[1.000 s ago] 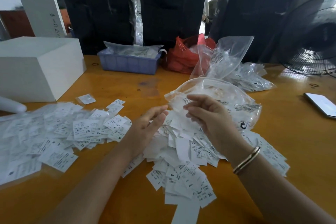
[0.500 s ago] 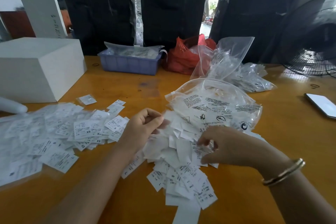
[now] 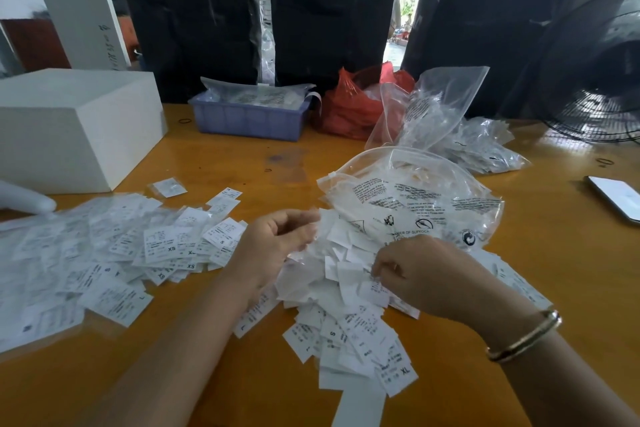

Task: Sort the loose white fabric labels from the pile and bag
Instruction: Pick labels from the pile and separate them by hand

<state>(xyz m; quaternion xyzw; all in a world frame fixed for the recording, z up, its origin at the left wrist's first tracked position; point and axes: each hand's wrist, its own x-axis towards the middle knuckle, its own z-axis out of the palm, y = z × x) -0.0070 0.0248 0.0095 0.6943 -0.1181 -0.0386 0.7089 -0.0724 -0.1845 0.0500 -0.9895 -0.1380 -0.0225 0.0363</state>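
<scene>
— Orange-brown tabletop (image 3: 214,163), glossy, with black wrapped bundles (image 3: 194,10) standing along its far edge. What lies on it?

— Take the clear zip bag (image 3: 412,198) with black printed warnings as the landmark. It lies mid-table, mouth toward the person, white fabric labels inside. Spilling out of its mouth, toward the person, is the loose label pile (image 3: 346,315); some tags read S and XL.

— And the hands?

— The left hand (image 3: 273,246) hovers just left of the bag's mouth, fingers curled inward; whether they hold a label I cannot tell. The right hand (image 3: 429,277), a gold bangle (image 3: 523,336) on its wrist, sits on the pile in front of the bag, fingertips pinching one label (image 3: 372,284).

— Anything else?

— Well left of the bag, a spread of labels (image 3: 104,260) marked XS, S and L. Behind the bag, a lilac tray (image 3: 249,121), a red plastic bag (image 3: 353,104) and more clear bags (image 3: 450,128). Far left, a white box (image 3: 69,128); right of the bag, a phone (image 3: 616,198).
</scene>
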